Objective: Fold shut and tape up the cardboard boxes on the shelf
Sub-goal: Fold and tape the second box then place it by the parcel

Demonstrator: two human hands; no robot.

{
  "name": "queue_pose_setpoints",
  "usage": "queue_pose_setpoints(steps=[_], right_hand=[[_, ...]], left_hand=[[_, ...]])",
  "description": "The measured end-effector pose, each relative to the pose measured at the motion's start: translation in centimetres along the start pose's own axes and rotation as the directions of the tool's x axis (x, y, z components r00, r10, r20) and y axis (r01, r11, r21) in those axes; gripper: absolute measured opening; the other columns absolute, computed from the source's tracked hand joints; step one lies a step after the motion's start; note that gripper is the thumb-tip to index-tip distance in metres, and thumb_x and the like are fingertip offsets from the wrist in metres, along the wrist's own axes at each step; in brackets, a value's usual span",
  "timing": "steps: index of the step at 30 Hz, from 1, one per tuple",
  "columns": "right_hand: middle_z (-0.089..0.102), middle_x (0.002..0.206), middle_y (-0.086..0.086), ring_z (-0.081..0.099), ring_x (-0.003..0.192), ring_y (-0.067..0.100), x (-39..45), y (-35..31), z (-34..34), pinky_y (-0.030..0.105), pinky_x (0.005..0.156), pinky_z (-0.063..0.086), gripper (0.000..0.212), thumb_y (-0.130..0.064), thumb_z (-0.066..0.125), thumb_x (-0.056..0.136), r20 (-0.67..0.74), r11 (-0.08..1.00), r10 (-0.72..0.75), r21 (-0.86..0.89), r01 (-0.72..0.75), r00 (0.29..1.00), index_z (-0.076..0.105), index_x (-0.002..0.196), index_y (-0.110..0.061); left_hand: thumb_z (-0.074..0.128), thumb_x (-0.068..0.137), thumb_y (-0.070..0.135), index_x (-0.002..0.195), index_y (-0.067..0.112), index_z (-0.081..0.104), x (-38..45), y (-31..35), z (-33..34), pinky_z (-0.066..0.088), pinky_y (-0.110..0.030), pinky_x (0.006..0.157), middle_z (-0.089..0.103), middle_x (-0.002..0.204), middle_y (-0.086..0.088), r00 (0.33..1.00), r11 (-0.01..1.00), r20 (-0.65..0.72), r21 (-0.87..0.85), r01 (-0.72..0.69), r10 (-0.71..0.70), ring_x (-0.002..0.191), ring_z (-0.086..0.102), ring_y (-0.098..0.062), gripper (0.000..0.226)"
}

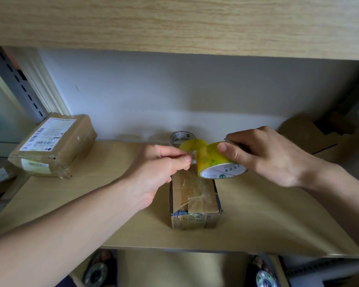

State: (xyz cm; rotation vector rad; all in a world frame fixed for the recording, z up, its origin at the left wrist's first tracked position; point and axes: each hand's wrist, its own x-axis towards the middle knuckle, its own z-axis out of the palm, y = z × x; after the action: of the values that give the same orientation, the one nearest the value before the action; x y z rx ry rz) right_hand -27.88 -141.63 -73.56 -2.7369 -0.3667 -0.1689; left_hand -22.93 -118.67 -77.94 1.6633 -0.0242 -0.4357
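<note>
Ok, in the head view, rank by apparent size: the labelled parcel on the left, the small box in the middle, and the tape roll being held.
1. Labelled parcel
2. Small taped box
3. Yellow tape roll, though nearer the camera, which inflates it.

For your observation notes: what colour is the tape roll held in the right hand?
Translucent yellow, on a white inner core printed with green; the tape roll shows best in the head view.

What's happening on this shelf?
A person is taping a small cardboard box on the shelf. The right hand grips a yellowish tape roll above the box, while the left hand pinches the tape's free end. Another roll and a taped parcel lie nearby.
</note>
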Motion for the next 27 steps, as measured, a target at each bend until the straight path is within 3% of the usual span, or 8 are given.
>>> queue_pose_setpoints(steps=[6, 11, 18, 23, 27], right_hand=[[0.038, 0.046, -0.002, 0.038, 0.046, 0.011, -0.2, -0.2, -0.4, 0.03, 0.049, 0.024, 0.065, -0.075, 0.049, 0.085, -0.057, 0.972, 0.068, -0.219, -0.079, 0.996, 0.039, 0.056, -0.017], [0.055, 0.058, -0.002, 0.049, 0.058, 0.013, -0.4, -1.0, 0.7, 0.031, 0.053, 0.033, 0.068, -0.081, 0.039, 0.081, -0.072, 0.924, 0.112, -0.361, -0.131, 0.991, 0.056, 0.064, -0.018], [0.042, 0.046, -0.002, 0.037, 0.04, 0.012, -0.5, 0.3, 1.3, 0.031, 0.049, 0.032, 0.07, -0.078, 0.029, 0.088, -0.006, 0.984, 0.134, -0.119, -0.134, 0.991, 0.046, 0.059, -0.017], [0.042, 0.047, -0.001, 0.044, 0.045, 0.011, -0.5, 0.8, 1.8, 0.031, 0.05, 0.029, 0.057, -0.062, 0.032, 0.097, -0.002, 0.988, 0.148, -0.042, -0.148, 0.989, 0.044, 0.06, -0.021], [0.045, 0.046, 0.002, 0.039, 0.04, 0.014, -0.6, 0.4, 1.6, 0.028, 0.046, 0.029, 0.064, -0.073, 0.039, 0.089, -0.025, 0.988, 0.128, -0.079, -0.13, 0.991, 0.047, 0.058, -0.017]], left_hand=[[0.078, 0.087, 0.006, 0.089, 0.013, 0.082, 0.0, 0.0, -0.7, 0.042, -0.033, 0.074, 0.076, 0.077, -0.004, 1.0, 1.0, -0.007, -0.028, -0.006, 0.006, 0.06, 0.052, -0.008, 0.008], [0.08, 0.086, 0.008, 0.101, 0.012, 0.078, -0.1, -1.2, -1.1, 0.046, -0.031, 0.073, 0.075, 0.074, 0.0, 1.0, 0.999, 0.002, 0.037, 0.029, -0.029, 0.061, 0.05, -0.011, 0.016], [0.079, 0.088, 0.015, 0.092, 0.012, 0.079, 0.0, -1.8, -1.8, 0.044, -0.025, 0.064, 0.076, 0.072, 0.003, 1.0, 0.985, 0.015, 0.171, -0.008, 0.005, 0.061, 0.052, -0.01, 0.005], [0.077, 0.09, 0.013, 0.091, 0.011, 0.079, 0.2, -1.7, -1.8, 0.047, -0.029, 0.067, 0.08, 0.083, -0.003, 0.998, 0.976, 0.055, 0.219, 0.015, -0.028, 0.065, 0.061, -0.012, 0.003], [0.076, 0.09, 0.013, 0.091, 0.011, 0.078, 0.5, -1.6, -2.1, 0.047, -0.028, 0.067, 0.08, 0.084, -0.003, 0.997, 0.967, 0.069, 0.252, 0.022, -0.041, 0.065, 0.061, -0.012, 0.003]])
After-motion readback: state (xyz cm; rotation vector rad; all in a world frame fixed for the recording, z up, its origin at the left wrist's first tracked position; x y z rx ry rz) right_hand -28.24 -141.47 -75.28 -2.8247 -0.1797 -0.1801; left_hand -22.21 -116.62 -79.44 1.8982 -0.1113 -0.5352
